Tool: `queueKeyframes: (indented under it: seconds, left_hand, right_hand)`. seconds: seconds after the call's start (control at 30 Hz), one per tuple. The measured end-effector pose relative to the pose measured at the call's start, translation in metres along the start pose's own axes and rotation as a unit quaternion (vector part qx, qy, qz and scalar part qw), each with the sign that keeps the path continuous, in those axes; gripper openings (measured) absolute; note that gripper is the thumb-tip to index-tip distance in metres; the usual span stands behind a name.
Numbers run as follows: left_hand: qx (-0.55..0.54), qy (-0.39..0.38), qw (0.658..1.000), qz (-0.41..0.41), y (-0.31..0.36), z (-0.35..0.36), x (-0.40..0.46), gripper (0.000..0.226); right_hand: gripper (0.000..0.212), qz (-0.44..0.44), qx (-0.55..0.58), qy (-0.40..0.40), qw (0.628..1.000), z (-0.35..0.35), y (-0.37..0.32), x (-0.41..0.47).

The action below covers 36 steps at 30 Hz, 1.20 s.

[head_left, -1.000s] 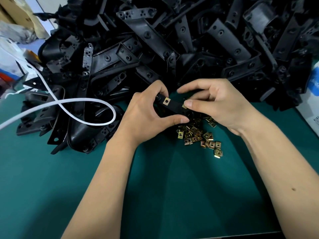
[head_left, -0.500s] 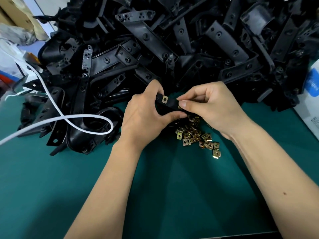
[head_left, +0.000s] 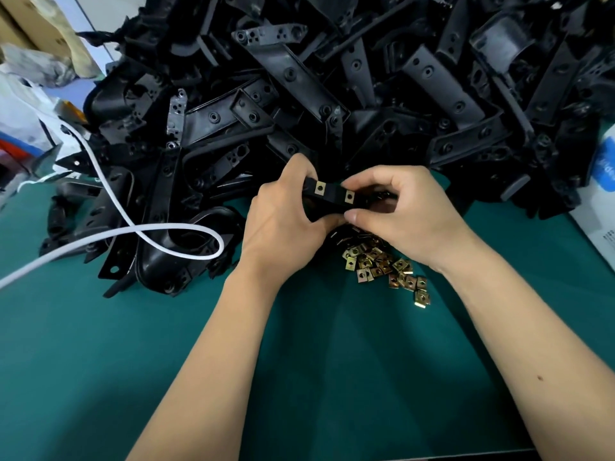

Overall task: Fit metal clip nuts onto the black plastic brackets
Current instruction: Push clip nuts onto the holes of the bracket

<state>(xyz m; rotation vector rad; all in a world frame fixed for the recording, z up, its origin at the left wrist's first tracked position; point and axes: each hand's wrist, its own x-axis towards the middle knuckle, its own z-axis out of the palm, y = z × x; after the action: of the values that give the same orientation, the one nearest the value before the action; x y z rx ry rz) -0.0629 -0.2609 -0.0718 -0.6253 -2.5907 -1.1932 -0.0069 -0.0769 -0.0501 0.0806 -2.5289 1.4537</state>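
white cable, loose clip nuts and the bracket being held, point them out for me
white cable (head_left: 186, 227), head view, top of its loop
loose clip nuts (head_left: 382, 266), head view, middle of the heap
bracket (head_left: 334, 194), head view, black face between its two fitted nuts

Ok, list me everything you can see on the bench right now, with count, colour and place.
held bracket: one, black, gripped between both hands at centre
fitted nuts: two, brass-coloured, on the held bracket's top face
loose nuts: a pile, too many to count, brass-coloured, on the mat under the right hand
bracket heap: many, black, across the back
cable: one, white, looping over the left of the heap
mat: one, green, covering the bench
box: one, white and blue, right edge
bags: clutter, white and grey, far left
left hand: holds the bracket
right hand: holds the bracket
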Motion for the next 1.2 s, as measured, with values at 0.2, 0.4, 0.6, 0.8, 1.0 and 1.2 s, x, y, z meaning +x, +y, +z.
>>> queueKeyframes:
  seconds: [0.2, 0.4, 0.6, 0.8, 1.0, 1.2]
  left_hand:
    - [0.001, 0.007, 1.000, -0.010, 0.001, 0.002, 0.000, 0.052]
    - [0.002, -0.001, 1.000, -0.002, 0.003, 0.002, -0.002, 0.052]
    - [0.053, 0.042, 0.998, -0.004, 0.008, -0.006, -0.002, 0.072]
    - [0.113, 0.031, 0.993, 0.001, 0.033, -0.016, -0.005, 0.047]
    - [-0.035, 0.007, 0.995, 0.090, 0.145, 0.031, -0.031, 0.035]
    - [-0.067, -0.231, 0.928, 0.285, 0.277, 0.126, -0.090, 0.036]
  right_hand:
    - [0.027, -0.072, -0.090, 0.061, 0.992, 0.004, 0.001, 0.002]
    - [0.024, -0.097, -0.109, 0.056, 0.988, 0.000, 0.005, 0.003]
    - [0.026, -0.083, -0.075, 0.129, 0.985, -0.001, 0.000, 0.001]
    - [0.026, -0.088, -0.055, 0.213, 0.972, -0.023, -0.021, -0.021]
    - [0.014, -0.114, 0.003, 0.344, 0.932, -0.094, -0.023, -0.090]
    - [0.006, -0.004, 0.023, 0.586, 0.810, -0.194, 0.039, -0.239]
